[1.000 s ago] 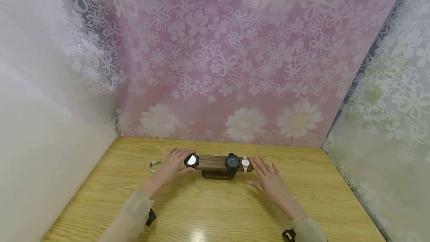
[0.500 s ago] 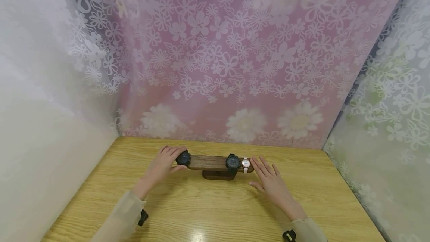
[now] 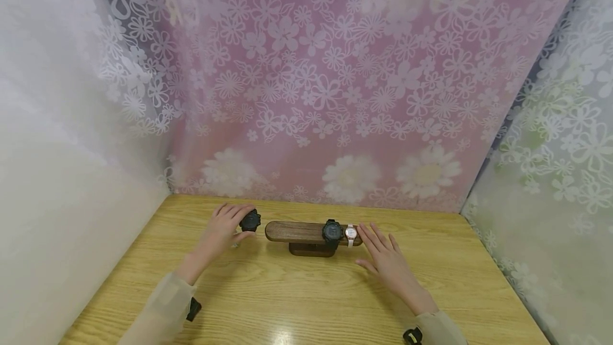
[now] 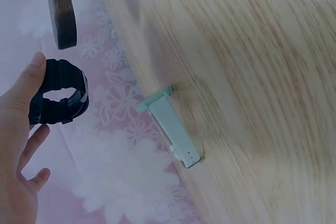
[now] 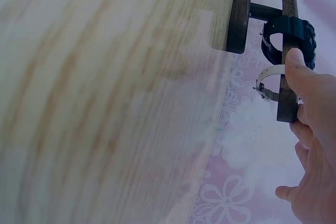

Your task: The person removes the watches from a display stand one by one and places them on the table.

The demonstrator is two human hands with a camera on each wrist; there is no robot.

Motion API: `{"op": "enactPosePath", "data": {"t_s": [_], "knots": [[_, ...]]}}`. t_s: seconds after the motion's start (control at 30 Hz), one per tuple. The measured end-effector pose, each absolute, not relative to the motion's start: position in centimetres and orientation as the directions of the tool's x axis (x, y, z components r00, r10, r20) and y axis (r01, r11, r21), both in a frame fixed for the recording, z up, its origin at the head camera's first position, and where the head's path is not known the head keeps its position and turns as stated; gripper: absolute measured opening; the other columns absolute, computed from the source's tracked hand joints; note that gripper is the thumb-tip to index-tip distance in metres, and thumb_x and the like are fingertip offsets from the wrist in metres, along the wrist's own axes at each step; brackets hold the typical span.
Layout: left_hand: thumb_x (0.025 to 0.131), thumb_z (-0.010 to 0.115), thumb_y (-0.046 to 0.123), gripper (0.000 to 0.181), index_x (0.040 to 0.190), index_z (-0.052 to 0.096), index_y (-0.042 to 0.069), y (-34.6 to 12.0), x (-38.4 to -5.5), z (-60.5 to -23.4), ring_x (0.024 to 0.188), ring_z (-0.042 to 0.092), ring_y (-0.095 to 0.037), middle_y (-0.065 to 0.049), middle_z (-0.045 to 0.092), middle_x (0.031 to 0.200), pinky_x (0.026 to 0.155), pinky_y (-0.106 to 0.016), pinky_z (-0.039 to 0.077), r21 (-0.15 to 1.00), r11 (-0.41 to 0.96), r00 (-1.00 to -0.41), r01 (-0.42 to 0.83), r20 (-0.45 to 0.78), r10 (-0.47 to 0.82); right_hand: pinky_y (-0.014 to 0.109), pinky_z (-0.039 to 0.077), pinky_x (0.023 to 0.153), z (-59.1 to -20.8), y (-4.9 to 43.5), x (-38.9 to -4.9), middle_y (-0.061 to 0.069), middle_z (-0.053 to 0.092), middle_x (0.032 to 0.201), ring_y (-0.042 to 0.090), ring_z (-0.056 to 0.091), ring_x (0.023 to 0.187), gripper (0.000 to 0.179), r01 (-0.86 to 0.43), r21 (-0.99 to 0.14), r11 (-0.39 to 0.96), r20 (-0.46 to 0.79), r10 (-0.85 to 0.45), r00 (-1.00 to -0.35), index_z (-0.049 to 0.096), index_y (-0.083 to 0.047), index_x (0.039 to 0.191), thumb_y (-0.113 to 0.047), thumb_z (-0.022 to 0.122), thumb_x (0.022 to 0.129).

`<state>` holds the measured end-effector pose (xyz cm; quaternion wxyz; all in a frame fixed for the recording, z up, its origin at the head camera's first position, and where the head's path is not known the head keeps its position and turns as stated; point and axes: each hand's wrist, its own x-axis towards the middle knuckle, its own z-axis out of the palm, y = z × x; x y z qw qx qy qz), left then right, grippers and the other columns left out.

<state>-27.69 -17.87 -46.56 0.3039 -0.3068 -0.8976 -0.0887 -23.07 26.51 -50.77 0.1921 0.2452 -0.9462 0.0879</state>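
Desk [image 3: 311,297] has a wooden stand [image 3: 292,230] on it; right hand [image 3: 386,259] lies straight-fingered at its right end, left hand [image 3: 222,229] grips a black watch [image 3: 251,221] just off its left end. Looks like unloading, so probably a gentle set-down beside it next.

On the table [image 3: 306,292] we see a stand [image 3: 294,232], one watch [image 3: 332,232] right of its middle, a second watch [image 3: 351,233] farther right, beside the right hand [image 3: 387,261]. Left of the stand, the left hand [image 3: 219,232] holds a third watch [image 3: 251,220] near a fourth watch [image 4: 172,130] on the table. A curtain [image 3: 311,84] hangs behind.
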Motion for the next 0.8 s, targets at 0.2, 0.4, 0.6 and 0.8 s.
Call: {"op": "enactPosePath", "data": {"t_s": [0.2,0.4,0.6,0.8], "knots": [[0.074,0.088,0.036,0.073,0.136,0.062,0.007,-19.3,-27.6,-46.5,0.112,0.064,-0.033,-0.012,0.069,0.122,0.106,-0.061,0.044,-0.014,0.802,-0.632,0.598,0.607,0.481,0.070,0.027,0.114,-50.9,26.5,-23.1,0.006,0.029,0.166,0.024,0.015,0.156,0.083,-0.514,-0.065,0.856,0.437,-0.438,-0.785,0.036,-0.008,0.158,-0.040,0.072,0.091],[0.074,0.086,0.039,0.074,0.136,0.062,0.006,-20.9,-27.3,-46.5,0.113,0.063,-0.036,-0.014,0.069,0.124,0.106,-0.063,0.043,-0.015,0.810,-0.634,0.587,0.613,0.471,0.071,0.028,0.113,-50.9,26.4,-23.1,0.007,0.031,0.165,0.029,0.021,0.154,0.083,-0.522,-0.073,0.850,0.450,-0.439,-0.778,0.037,-0.007,0.157,-0.036,0.075,0.089],[0.069,0.091,0.033,0.076,0.134,0.063,0.004,-22.3,-27.1,-47.1,0.114,0.063,-0.039,-0.016,0.068,0.126,0.104,-0.064,0.044,-0.011,0.825,-0.643,0.566,0.621,0.449,0.069,0.024,0.116,-50.9,26.5,-23.1,0.008,0.030,0.165,0.027,0.016,0.156,0.083,-0.499,-0.082,0.863,0.410,-0.427,-0.806,0.033,-0.009,0.159,-0.040,0.072,0.092],[0.069,0.092,0.028,0.073,0.132,0.064,0.002,-23.8,-26.5,-47.4,0.112,0.064,-0.040,-0.017,0.068,0.124,0.102,-0.065,0.044,0.016,0.840,-0.665,0.542,0.620,0.417,0.068,0.025,0.117,-50.9,26.5,-23.2,0.007,0.028,0.166,0.031,0.021,0.154,0.084,-0.491,-0.072,0.868,0.402,-0.425,-0.811,0.033,-0.009,0.159,-0.039,0.073,0.092]]}}
